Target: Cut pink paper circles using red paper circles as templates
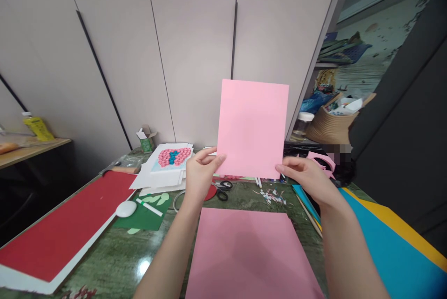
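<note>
we pinch one pink paper sheet (253, 126) low on its side edges, left hand (199, 173) and right hand (310, 177) closed thumb-to-fingers, the sheet rising above both grips. on the table (115, 252) we count one white marker (149, 207).

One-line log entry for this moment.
left hand: pinching pink sheet, lower left | right hand: pinching lower right | sheet: held upright | table: pink paper

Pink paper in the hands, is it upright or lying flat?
Upright: the left hand and right hand hold the pink paper up near its bottom corners.
</note>
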`<state>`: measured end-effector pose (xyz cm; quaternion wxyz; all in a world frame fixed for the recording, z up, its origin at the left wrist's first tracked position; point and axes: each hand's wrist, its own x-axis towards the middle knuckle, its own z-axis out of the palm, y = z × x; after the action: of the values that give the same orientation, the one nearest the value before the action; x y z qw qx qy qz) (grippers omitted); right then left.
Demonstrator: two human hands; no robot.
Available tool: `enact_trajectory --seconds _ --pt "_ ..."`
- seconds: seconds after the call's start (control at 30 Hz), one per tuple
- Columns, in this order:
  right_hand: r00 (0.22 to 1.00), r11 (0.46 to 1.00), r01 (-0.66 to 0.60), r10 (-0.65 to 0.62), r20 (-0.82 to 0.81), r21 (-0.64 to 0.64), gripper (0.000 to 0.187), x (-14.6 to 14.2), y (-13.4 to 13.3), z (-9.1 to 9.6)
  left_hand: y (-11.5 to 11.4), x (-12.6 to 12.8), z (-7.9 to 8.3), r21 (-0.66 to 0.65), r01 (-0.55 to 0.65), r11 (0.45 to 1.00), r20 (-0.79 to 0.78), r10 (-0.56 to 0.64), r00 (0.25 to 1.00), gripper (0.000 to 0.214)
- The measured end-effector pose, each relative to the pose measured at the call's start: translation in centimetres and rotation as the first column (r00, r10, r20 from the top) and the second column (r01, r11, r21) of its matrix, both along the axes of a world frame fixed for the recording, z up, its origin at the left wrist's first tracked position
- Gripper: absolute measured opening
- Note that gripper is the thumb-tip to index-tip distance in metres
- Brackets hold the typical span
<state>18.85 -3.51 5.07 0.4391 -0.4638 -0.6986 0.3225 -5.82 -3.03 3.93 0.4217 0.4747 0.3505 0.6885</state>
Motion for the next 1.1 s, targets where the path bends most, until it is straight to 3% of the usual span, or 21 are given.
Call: enact_trajectory --seconds 0.6,0.87,1.1 --pt "0.997 0.995 0.066 -0.068 0.030 0.069 0.034 0.19 0.10 0.12 0.13 0.55 -0.23 0.010 0.005 1.000 0.035 -0.006 0.999 0.036" --pt "0.999 0.998 0.022 -0.025 0.045 0.062 0.033 0.09 0.06 0.02 0.24 0.60 -0.21 0.012 -0.003 1.000 0.046 0.003 0.999 0.033" --pt "0.991 0.992 0.078 -0.087 0.099 0.098 0.035 0.06 0.20 -0.08 0.26 0.64 -0.35 0.012 0.005 1.000 0.047 -0.006 0.999 0.034"
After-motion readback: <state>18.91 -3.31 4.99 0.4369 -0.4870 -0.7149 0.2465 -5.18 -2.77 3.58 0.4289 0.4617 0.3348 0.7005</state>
